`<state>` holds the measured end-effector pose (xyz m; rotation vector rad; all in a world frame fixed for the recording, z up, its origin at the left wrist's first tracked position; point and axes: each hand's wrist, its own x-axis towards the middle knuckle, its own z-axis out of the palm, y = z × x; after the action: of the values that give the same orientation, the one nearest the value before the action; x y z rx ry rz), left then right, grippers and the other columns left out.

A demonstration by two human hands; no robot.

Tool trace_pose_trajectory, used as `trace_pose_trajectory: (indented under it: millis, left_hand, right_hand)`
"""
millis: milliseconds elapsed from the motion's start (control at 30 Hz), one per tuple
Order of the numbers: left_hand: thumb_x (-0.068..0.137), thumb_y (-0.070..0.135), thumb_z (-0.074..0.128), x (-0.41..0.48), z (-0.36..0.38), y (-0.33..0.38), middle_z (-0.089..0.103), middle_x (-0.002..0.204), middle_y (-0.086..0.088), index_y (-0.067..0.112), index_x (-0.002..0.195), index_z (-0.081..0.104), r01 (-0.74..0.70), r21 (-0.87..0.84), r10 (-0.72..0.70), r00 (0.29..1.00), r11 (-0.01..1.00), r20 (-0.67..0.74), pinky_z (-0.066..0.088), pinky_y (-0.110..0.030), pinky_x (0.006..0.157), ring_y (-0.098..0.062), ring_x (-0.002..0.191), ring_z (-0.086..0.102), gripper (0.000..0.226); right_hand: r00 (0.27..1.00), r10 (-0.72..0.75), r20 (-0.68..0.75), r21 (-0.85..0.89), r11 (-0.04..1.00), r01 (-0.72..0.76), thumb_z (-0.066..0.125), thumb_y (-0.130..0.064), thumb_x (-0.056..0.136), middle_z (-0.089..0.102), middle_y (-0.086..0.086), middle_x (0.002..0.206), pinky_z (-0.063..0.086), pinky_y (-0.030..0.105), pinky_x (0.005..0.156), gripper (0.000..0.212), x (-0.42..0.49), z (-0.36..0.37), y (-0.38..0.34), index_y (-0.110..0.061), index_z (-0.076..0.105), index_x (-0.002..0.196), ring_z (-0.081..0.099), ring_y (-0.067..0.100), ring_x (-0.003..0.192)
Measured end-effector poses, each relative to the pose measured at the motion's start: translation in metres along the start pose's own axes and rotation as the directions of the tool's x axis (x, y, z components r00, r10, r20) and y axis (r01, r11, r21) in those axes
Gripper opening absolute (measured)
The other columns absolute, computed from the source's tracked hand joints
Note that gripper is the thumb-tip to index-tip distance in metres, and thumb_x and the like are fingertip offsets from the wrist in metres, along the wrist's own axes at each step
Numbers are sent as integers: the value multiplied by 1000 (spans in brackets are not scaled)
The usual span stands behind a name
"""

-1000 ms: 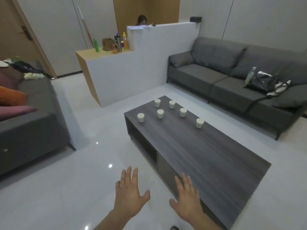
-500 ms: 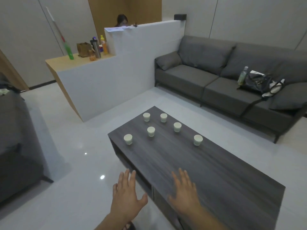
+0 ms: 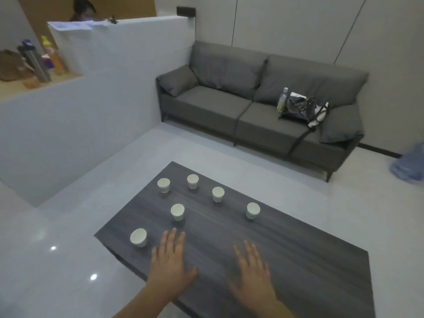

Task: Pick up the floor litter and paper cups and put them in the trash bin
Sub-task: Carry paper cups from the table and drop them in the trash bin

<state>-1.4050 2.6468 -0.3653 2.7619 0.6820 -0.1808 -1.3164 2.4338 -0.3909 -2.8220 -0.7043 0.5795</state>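
Several white paper cups stand upright on the dark wooden coffee table [image 3: 309, 255]. The nearest cup [image 3: 138, 237] sits at the table's left corner, another cup [image 3: 177, 211] stands behind it, and one cup [image 3: 253, 210] stands apart to the right. My left hand [image 3: 171, 262] hovers flat over the table, fingers straight, just right of the nearest cup and holding nothing. Over the table's middle, my right hand [image 3: 251, 269] is spread flat too and holds nothing. No trash bin and no floor litter are in view.
A grey sofa [image 3: 229, 106] with a bag [image 3: 302, 106] and a bottle stands behind the table. A white partition wall [image 3: 91, 106] rises at left, with bottles on a wooden counter and a person behind it. A blue bag [image 3: 410, 164] lies on the floor at far right.
The view has moved forward and swung right, bringing the cups closer. Both hands have travelled from over the floor and table edge to above the tabletop, the left hand nearing the closest cup.
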Motion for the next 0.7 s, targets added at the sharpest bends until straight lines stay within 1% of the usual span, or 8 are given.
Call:
trace_pose_trajectory:
  millis: [200,300,367,433,533,567,633,700]
  left_hand:
    - [77,67,43,78,9,15,-16,159,5,29,152,-4,-98,23,96,992,995,87,4,-44,117,-18,145,-19,96]
    - [72,69,46,121,23,19,-11,159,6,29,152,-1,-100,27,96,989,995,116,10,-41,116,-16,146,-14,101]
    - [70,69,46,155,38,25,-11,159,7,29,152,-3,-102,45,94,984,994,149,11,-38,116,-15,146,-14,103]
    - [71,71,43,189,58,30,-14,159,9,30,151,-7,-116,60,102,974,991,201,10,-36,116,-13,146,-15,104]
    - [72,73,40,234,97,37,-14,158,11,31,150,-9,-144,-6,142,965,990,223,9,-36,117,-11,145,-16,102]
    - [72,73,39,249,112,40,-12,159,11,31,150,-8,-158,-23,159,962,987,220,9,-35,117,-11,145,-14,101]
    - [74,72,40,276,144,45,-4,159,8,28,151,-3,-181,-51,188,957,982,220,10,-35,117,-12,146,-8,98]
    - [75,69,44,298,181,46,0,159,7,27,151,0,-174,-92,192,946,980,260,11,-36,118,-14,146,-4,97]
  right_hand:
    - [991,134,26,12,991,-135,49,-61,85,-25,-3,160,12,43,119,92,77,-2,26,-38,-11,152,-18,22,148]
    - [982,184,34,24,982,-185,47,-60,86,-20,-2,161,13,40,119,90,137,-2,46,-36,-7,154,-16,24,149]
    - [977,211,41,17,977,-212,47,-58,88,-16,0,162,14,41,120,89,185,0,62,-32,-5,155,-14,26,149]
    - [966,252,63,24,967,-254,48,-54,89,-13,1,162,17,45,119,87,234,5,78,-30,-2,155,-11,28,149]
    - [949,314,37,56,947,-315,50,-50,90,-6,1,162,21,49,117,80,302,18,105,-28,7,154,-6,30,149]
    - [944,329,24,48,943,-330,51,-50,90,-4,1,162,22,50,117,79,323,23,115,-28,9,154,-4,31,149]
    - [941,338,26,16,941,-338,53,-49,91,-5,2,163,20,50,117,80,361,38,134,-29,8,154,-6,32,149]
    - [938,344,49,-27,939,-343,54,-48,90,-6,3,163,21,51,115,81,392,61,150,-30,6,154,-7,33,149]
